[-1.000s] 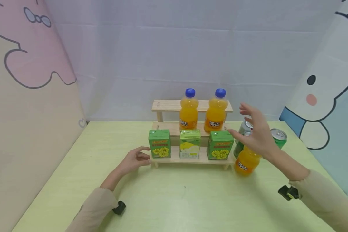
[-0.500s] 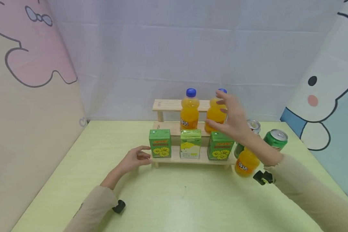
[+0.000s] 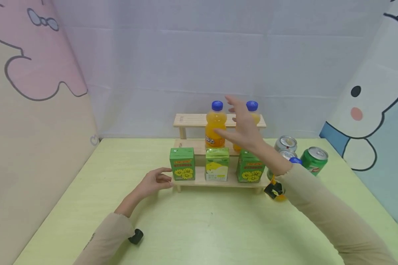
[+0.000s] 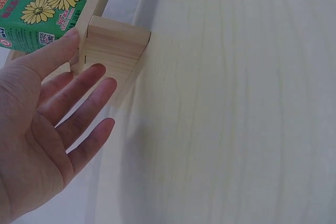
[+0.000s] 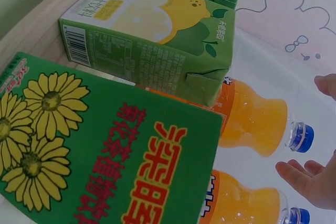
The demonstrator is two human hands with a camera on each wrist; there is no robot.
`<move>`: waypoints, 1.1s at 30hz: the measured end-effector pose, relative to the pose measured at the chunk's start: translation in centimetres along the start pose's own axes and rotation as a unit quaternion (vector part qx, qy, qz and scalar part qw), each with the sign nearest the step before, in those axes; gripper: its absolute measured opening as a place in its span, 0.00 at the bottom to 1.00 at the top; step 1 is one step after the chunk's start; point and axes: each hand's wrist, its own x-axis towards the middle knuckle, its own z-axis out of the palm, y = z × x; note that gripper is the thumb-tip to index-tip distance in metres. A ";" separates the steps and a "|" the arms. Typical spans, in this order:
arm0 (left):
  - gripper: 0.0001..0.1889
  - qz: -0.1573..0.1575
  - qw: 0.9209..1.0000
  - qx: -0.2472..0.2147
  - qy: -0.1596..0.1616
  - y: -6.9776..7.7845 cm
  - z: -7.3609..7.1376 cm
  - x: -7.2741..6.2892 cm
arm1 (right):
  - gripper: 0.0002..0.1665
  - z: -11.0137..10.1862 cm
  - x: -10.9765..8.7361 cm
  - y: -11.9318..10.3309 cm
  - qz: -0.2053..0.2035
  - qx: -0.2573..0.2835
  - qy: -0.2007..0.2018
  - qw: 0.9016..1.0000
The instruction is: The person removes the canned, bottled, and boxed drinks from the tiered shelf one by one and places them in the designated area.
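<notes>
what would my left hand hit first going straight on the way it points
Your left hand would probably meet the three-tier wooden rack, at its lower left end; whether there is any gap is hard to judge.

- Surface: pale yellow-green, faintly lined grain.
- Stand: pale wood.
- Left carton, at the stand's front left corner: green, yellow daisies, red lettering.
- Middle carton, midway along the front edge: light green and white, yellow and green fruit.
- Right carton, by the front right corner: green, yellow daisies, red lettering.
- Left bottle and right bottle, nearer the stand's back edge: orange, blue caps.
- Can nearest the surface's right edge: green, silver top.
</notes>
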 end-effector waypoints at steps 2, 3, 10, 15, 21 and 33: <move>0.28 -0.001 1.000 -0.001 0.000 0.8 0.0 -0.4 | 0.51 0.5 0.3 0.1 0.001 -0.016 -0.004 1.000; 0.28 -0.002 1.000 -0.001 0.000 1.1 0.0 -0.6 | 0.51 0.7 0.5 0.2 0.001 -0.026 -0.005 1.000; 0.27 -0.001 1.000 0.005 0.001 3.0 -0.1 -1.3 | 0.50 2.0 1.2 0.9 0.021 -0.042 -0.010 0.999; 0.27 0.004 1.000 0.001 0.000 2.7 -0.1 -1.2 | 0.47 2.7 1.4 1.5 0.032 -0.033 -0.029 0.999; 0.28 0.005 1.000 -0.004 -0.004 2.5 -0.2 -1.1 | 0.45 3.1 1.5 2.0 0.025 -0.008 -0.037 0.999; 0.27 0.001 1.000 0.001 -0.004 2.4 -0.1 -1.1 | 0.44 3.2 1.2 2.3 0.039 0.025 -0.052 0.998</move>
